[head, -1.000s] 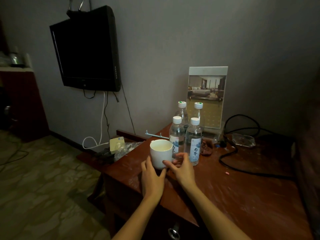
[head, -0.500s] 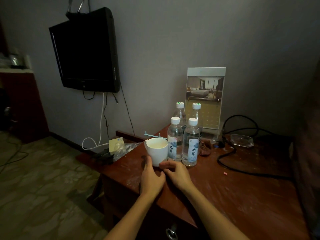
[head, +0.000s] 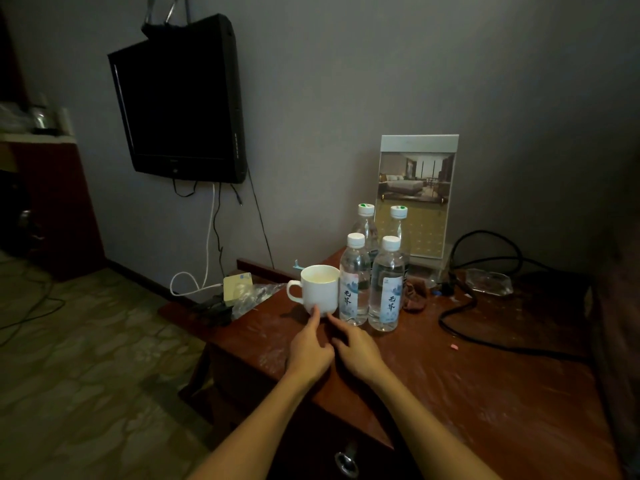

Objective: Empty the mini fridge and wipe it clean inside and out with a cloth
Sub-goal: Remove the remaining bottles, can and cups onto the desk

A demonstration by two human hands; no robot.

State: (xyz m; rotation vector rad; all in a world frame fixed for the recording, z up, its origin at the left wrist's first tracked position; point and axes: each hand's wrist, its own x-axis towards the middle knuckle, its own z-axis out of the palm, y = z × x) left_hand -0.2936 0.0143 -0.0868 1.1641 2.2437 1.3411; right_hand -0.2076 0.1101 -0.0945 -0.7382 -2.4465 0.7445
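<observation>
The white ceramic mug (head: 320, 289) stands left of centre on the dark red wooden table (head: 485, 393), upright with its long axis vertical and its handle pointing to the frame's left. A second ago both hands cupped it. Now the left hand (head: 309, 348) only touches its base with straight fingertips, and the right hand (head: 356, 348), loosely spread, holds nothing. The mug seems set down beside four clear plastic water bottles (head: 386, 289). The mini fridge is out of view.

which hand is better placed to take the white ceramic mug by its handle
Left. The left hand has a fingertip at the base of the white ceramic mug, and the handle juts out on that side. The right hand lies nearer the clear plastic water bottles.
</observation>
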